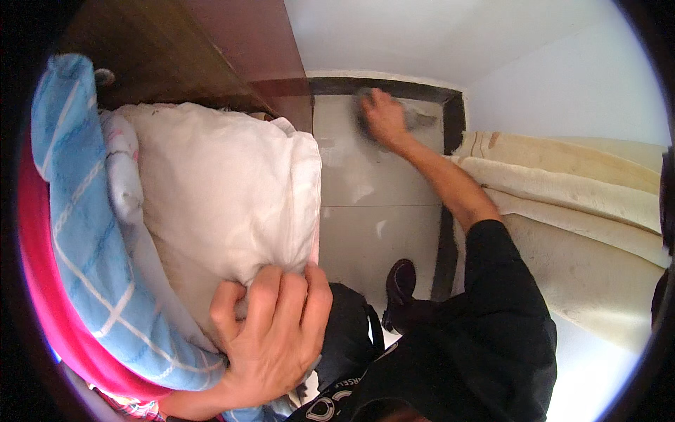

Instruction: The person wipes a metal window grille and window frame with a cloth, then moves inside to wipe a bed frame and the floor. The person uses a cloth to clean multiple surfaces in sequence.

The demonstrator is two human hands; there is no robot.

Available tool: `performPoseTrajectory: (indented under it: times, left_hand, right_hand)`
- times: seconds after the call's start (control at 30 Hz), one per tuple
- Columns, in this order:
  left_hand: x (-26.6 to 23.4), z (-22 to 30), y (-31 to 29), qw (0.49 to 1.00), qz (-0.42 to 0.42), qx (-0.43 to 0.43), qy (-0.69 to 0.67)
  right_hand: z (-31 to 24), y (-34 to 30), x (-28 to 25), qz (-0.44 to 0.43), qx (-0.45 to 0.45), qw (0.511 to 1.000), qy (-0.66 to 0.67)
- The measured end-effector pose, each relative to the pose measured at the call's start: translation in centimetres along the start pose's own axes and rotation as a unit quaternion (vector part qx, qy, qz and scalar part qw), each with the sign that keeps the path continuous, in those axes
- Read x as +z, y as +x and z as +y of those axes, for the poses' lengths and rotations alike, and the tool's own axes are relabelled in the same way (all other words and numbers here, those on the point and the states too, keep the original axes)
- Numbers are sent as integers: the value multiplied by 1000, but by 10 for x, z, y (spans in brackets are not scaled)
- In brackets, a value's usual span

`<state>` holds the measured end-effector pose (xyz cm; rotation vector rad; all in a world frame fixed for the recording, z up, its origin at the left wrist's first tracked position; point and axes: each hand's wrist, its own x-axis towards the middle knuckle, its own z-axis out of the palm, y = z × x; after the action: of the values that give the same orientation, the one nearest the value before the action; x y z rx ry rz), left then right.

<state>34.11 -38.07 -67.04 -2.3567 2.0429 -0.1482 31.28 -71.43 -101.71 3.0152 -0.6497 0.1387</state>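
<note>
My left hand presses on the near corner of a white pillow, its fingers curled into the creased fabric. On the far part of the tiled floor, close to the corner of the walls, my right hand reaches down at the end of a stretched arm. Its fingers are wrapped on a dark grey thing, smeared by motion, whose kind I cannot make out. Pale wet-looking patches show on the tiles near it.
A blue checked blanket and a pink cloth lie left of the pillow. Behind stands a dark wooden panel. Cream folded padding lines the right side. My dark shoe rests on the floor beside a black bag.
</note>
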Motion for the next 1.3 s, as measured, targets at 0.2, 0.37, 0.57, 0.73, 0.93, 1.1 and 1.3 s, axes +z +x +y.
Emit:
performPoseTrajectory:
  times: [0.2, 0.37, 0.57, 0.73, 0.93, 1.1, 1.3]
  left_hand:
    - [-23, 32, -5, 996, -51, -68, 3]
    - [-16, 21, -2, 996, -63, -59, -12]
    - [-16, 17, -3, 996, -64, -45, -29]
    - [-23, 18, -6, 996, -67, -48, -36]
    - [-27, 21, 0, 994, -94, -45, -43]
    - [-20, 28, -3, 994, -91, -46, -24]
    - [-31, 36, 1, 991, -129, 8, 38]
  right_hand:
    - [-97, 42, 58, 28, -88, 995, -23]
    - [-79, 61, 54, -95, -74, 992, -45]
    - [-33, 45, 55, -217, -62, 961, -161]
    - [36, -5, 8, -124, 306, 921, 206]
    - [89, -36, 60, 337, 537, 529, 564]
    - [95, 15, 27, 331, 634, 412, 564]
    - [-30, 70, 40, 212, 650, 564, 464]
